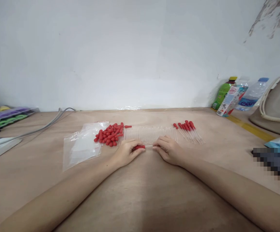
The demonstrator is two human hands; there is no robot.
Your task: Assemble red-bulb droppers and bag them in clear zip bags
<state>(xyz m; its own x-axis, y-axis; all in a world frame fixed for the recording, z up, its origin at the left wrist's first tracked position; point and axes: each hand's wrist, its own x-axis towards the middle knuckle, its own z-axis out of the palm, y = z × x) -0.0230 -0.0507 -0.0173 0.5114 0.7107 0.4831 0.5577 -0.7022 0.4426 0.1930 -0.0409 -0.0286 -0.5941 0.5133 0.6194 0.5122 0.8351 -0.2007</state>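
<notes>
My left hand (128, 151) is closed around a red rubber dropper bulb (140, 147), its mouth pointing right. In my right hand (168, 149) a clear glass dropper tube (149, 146) is pinched, lying level towards the bulb. The tube's end is at the bulb's mouth; I cannot tell how far inside it sits. Behind both hands lies a row of clear glass tubes (147, 133). Left of the row is a pile of red bulbs (108, 135), with a single bulb (128, 126) apart from it. Several droppers with red bulbs (187, 126) lie to the right.
Clear plastic bags (82, 146) lie left of the bulb pile. A grey cable (50, 121) crosses the left side near a tray of coloured items (11, 115). Bottles (251, 95), a carton (230, 101) and a beige bag (275, 103) stand at the back right.
</notes>
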